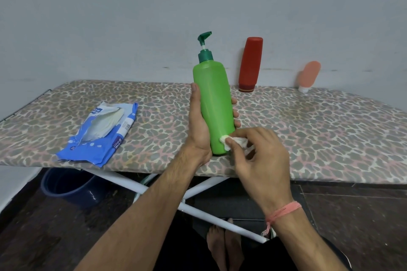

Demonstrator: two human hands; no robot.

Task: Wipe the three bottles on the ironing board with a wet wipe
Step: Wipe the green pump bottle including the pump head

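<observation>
Three bottles: ironing board [308,130], leopard-print cover
Wall: grey, bare
Left hand [198,130]: grips green bottle [214,99]
Right hand [262,156]: pinches wet wipe [233,142]

green pump bottle [214,103] upright, held | white wipe [235,142] at its base | red bottle [251,62], pink tube [309,75] inverted at wall

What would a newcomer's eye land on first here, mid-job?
The green pump bottle, held upright mid-frame in the left hand while the right hand presses a wet wipe to its base. Behind stand a red bottle and a small pink tube; the blue wipe pack lies left.
</observation>
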